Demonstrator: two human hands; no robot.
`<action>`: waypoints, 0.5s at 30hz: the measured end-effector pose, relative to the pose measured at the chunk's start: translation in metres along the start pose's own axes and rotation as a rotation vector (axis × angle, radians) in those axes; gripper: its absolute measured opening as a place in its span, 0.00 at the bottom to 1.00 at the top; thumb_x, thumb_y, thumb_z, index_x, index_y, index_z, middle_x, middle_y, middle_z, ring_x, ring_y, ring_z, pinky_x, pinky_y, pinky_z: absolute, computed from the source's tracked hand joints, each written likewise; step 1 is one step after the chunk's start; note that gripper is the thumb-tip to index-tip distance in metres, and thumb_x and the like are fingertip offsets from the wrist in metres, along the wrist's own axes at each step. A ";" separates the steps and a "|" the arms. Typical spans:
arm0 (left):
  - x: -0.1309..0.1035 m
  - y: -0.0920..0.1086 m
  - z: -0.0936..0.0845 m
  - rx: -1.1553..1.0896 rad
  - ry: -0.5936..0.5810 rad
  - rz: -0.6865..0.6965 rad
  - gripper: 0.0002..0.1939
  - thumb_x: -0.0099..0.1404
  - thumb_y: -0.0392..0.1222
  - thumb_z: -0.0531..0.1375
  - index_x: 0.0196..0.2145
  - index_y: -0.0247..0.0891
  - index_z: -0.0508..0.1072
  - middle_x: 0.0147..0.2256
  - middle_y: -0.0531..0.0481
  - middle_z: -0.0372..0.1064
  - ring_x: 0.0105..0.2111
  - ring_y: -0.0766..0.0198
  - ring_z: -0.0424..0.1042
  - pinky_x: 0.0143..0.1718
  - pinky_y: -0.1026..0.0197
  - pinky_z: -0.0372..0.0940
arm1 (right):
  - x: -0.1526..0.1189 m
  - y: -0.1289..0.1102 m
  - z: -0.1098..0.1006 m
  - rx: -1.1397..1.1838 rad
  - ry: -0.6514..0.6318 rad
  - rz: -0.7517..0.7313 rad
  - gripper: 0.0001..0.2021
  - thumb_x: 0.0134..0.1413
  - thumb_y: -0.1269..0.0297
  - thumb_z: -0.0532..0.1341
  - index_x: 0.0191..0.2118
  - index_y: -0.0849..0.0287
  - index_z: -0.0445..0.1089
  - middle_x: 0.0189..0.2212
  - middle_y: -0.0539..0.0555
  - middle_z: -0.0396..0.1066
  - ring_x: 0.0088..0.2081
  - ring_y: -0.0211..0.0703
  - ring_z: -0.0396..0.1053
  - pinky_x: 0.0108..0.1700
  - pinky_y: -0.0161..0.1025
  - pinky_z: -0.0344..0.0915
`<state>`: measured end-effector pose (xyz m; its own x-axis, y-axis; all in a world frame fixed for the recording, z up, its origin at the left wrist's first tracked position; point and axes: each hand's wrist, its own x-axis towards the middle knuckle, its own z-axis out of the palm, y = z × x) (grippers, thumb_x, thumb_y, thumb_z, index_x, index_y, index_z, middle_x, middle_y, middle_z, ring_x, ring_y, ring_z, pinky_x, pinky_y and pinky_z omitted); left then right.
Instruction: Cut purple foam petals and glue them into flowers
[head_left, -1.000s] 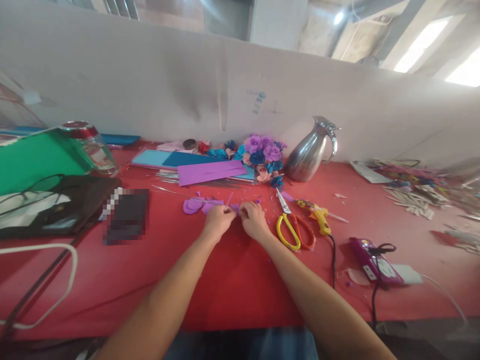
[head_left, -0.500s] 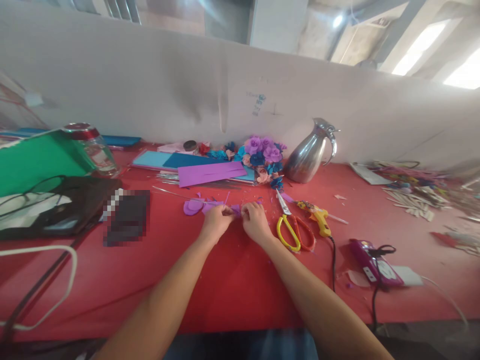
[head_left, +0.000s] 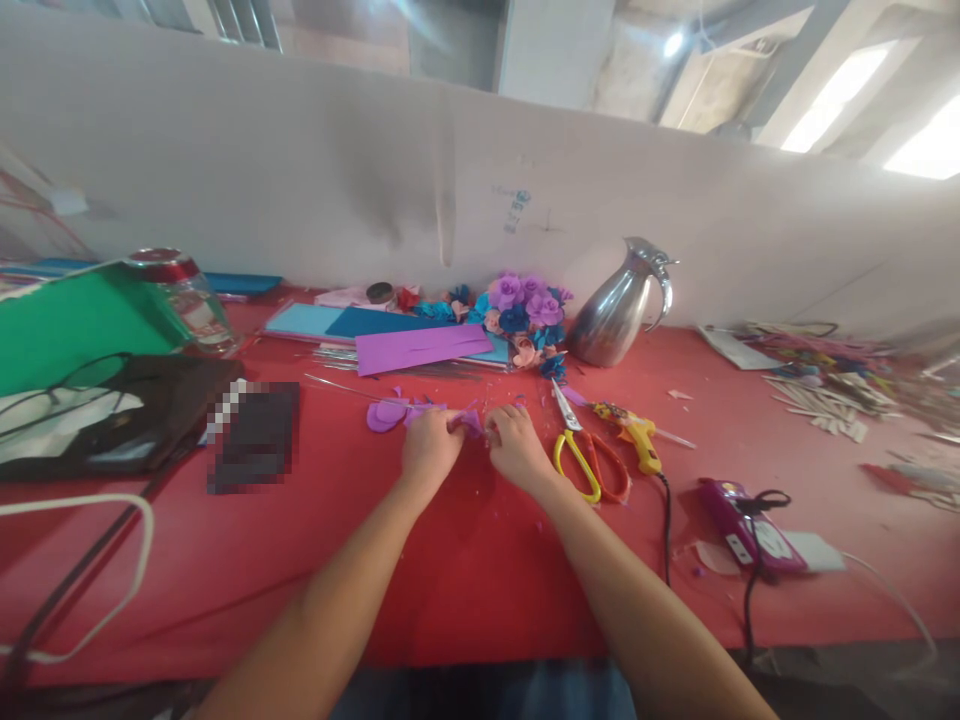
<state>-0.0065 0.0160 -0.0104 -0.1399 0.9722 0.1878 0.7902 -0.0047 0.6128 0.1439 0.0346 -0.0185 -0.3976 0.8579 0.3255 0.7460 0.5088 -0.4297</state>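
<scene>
My left hand (head_left: 433,447) is closed, pinching a small purple paper piece (head_left: 470,421) between thumb and fingers. A thin wire (head_left: 341,387) runs from the left toward this hand; whether it is held or lies behind cannot be made out. My right hand (head_left: 519,447) is a short gap to the right, its fingers curled together, and anything in them is hidden. Cut purple paper petals (head_left: 386,414) lie just left of my left hand. Beside my right hand rest scissors (head_left: 574,440) with one yellow and one red handle.
Behind the hands lie a purple paper sheet (head_left: 420,348), blue sheets and a bunch of paper flowers (head_left: 529,300). A metal jug (head_left: 611,315) stands at the back. To the right are a yellow glue gun (head_left: 641,445) and a power strip (head_left: 750,530); a lidded jar (head_left: 196,305) stands left.
My right hand has drawn slightly right, away from my left hand, opening a gap between them. The purple piece stays with my left hand, and its end is now more exposed.
</scene>
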 end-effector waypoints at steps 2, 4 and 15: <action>0.000 -0.002 0.001 0.032 -0.014 0.005 0.10 0.57 0.38 0.57 0.34 0.39 0.79 0.32 0.44 0.75 0.33 0.57 0.72 0.36 0.60 0.62 | 0.000 0.002 -0.007 0.031 -0.003 0.024 0.08 0.45 0.78 0.54 0.29 0.60 0.67 0.31 0.56 0.69 0.37 0.46 0.64 0.45 0.42 0.57; 0.001 -0.003 0.001 0.008 -0.021 0.001 0.10 0.56 0.37 0.58 0.34 0.39 0.79 0.30 0.45 0.75 0.32 0.58 0.72 0.36 0.60 0.62 | 0.001 0.004 -0.016 0.092 -0.004 0.052 0.07 0.46 0.77 0.55 0.28 0.59 0.66 0.31 0.55 0.69 0.37 0.45 0.64 0.44 0.41 0.57; -0.005 0.013 -0.007 -0.638 -0.139 -0.037 0.11 0.53 0.42 0.62 0.34 0.37 0.77 0.34 0.47 0.77 0.33 0.60 0.72 0.38 0.60 0.64 | 0.001 0.003 -0.039 0.876 -0.185 0.265 0.03 0.45 0.67 0.57 0.25 0.60 0.63 0.22 0.45 0.62 0.27 0.34 0.59 0.34 0.32 0.57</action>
<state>0.0000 0.0090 0.0018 -0.0482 0.9954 0.0829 0.2713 -0.0669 0.9602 0.1669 0.0341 0.0128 -0.4066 0.9134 0.0190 0.1858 0.1030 -0.9772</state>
